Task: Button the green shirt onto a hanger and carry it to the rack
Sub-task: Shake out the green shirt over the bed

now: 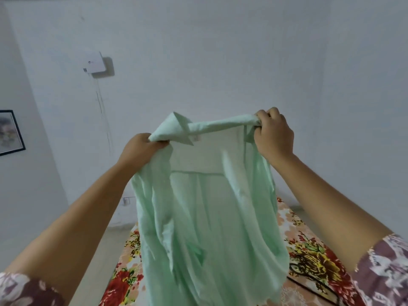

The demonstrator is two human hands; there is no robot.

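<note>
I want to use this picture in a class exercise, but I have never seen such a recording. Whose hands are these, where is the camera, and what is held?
No machine here: a person wears one wide-angle camera on the head, looking forward and down, so you see their own arms. The left hand and the right hand each grip the pale green shirt near its collar, holding it up so that it hangs open. Below it is a bed with a flowered cover. A thin black shape lies on that cover; it may be a hanger, but I cannot tell. Behind is a white wall with a framed picture at the left.
</note>
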